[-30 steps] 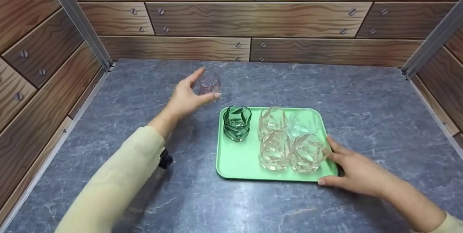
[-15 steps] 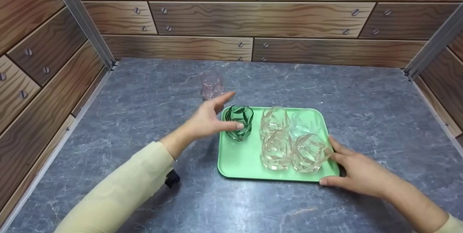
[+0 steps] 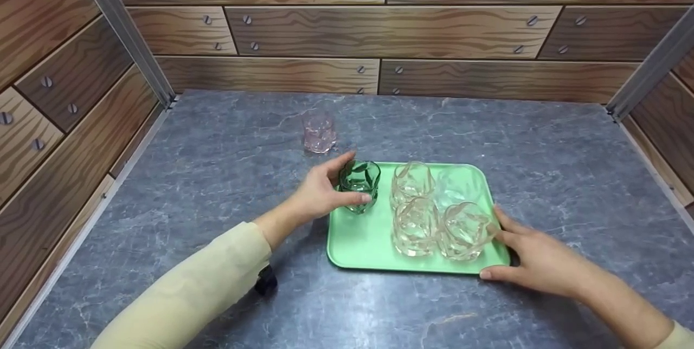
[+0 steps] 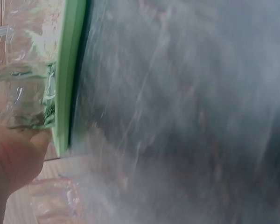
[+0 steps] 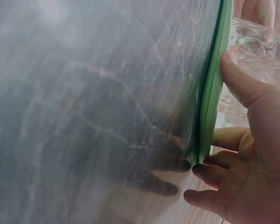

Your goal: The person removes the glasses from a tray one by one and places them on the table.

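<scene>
In the head view, a dark green glass (image 3: 360, 178) stands at the back left of a light green tray (image 3: 352, 249). My left hand (image 3: 319, 189) holds this glass from the left, with its thumb across the front and fingers at the back. The left wrist view shows the hand (image 4: 14, 156) right at the glass's side. My right hand (image 3: 534, 257) grips the tray's front right corner. In the right wrist view its thumb (image 5: 242, 79) lies on the tray's rim (image 5: 213, 88), and the other fingers bend toward the edge.
Several clear glasses stand close together on the tray's right half, among them a front one (image 3: 416, 227) and a faint bluish one (image 3: 460, 185) at the back. A pale pink glass (image 3: 319, 133) stands on the grey marbled table (image 3: 190, 175) behind the tray. Wood-patterned walls (image 3: 390, 32) enclose it.
My left hand has left the pink glass, come forward and right, and closed in around the green glass. The right hand has stayed at the tray's corner.
</scene>
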Action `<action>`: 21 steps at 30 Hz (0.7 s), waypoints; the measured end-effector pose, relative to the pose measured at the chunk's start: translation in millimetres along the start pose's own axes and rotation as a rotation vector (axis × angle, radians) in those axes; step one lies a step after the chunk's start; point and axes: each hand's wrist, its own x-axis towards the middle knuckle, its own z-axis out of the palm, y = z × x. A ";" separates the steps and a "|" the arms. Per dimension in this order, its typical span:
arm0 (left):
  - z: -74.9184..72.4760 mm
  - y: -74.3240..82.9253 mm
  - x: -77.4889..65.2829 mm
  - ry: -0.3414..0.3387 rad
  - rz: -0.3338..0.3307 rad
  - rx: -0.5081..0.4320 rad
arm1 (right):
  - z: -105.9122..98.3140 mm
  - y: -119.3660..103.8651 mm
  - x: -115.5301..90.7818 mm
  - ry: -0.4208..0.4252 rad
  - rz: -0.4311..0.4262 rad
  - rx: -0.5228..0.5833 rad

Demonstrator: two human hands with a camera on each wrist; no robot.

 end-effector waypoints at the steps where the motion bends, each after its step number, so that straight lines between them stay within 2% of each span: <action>1: 1.8 -0.6 -0.2 0.024 -0.005 -0.008 | 0.0 0.0 0.1 0.001 0.001 0.001; 5: 8.4 -2.8 -0.8 0.104 -0.025 -0.046 | -0.5 0.2 0.6 0.012 -0.015 0.001; 8: 11.8 -3.9 -1.3 0.134 -0.033 -0.047 | -1.2 -0.3 1.0 0.014 -0.025 0.000; 15: 15.9 -5.2 -1.8 0.166 -0.026 -0.011 | -2.0 -0.6 1.1 -0.006 -0.011 -0.002; 21: 17.2 -7.5 -1.2 0.176 -0.048 0.015 | -1.1 -0.6 0.6 -0.016 -0.003 -0.004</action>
